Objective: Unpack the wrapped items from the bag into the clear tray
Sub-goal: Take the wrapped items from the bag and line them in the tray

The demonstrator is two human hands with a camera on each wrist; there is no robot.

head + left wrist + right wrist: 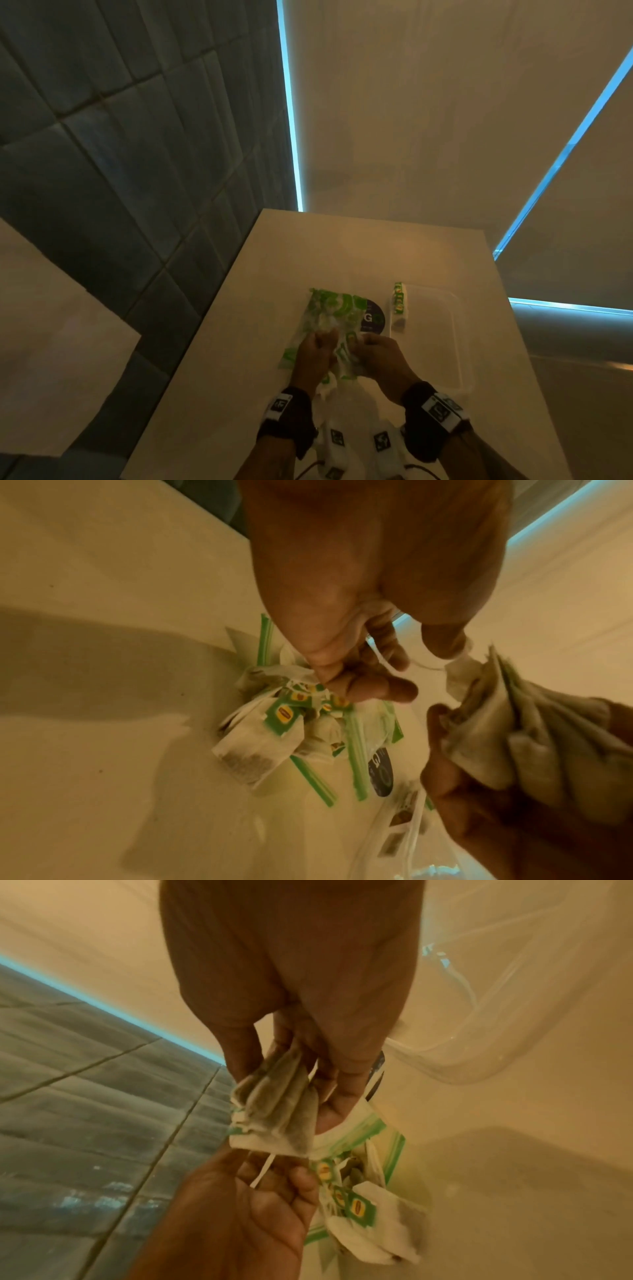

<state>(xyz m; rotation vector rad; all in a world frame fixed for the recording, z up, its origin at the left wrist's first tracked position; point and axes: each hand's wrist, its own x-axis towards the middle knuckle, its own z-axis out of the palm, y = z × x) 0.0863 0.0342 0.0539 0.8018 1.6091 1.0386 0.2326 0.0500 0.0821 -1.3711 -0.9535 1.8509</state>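
Hands meet over the near middle of the pale beige countertop, both working at a clear zip-top plastic bag with green print and green seal strips that lies flat there. The left hand has its thumb and fingers curled, pinching the bag's rumpled mouth, where a cluster of white paper tea bags with green-and-yellow tags spills out. The right hand grips a bunched stack of tea bags between thumb and fingers, just beside the left hand and above the bag's opening; thin white strings trail from the bunch.

To the right of the bag, near the surface's right edge, sits a clear rectangular plastic tray. A short row of tea bags with green tags stands along its far left wall, apparently inside the rim, though the transparent plastic makes that hard to confirm.
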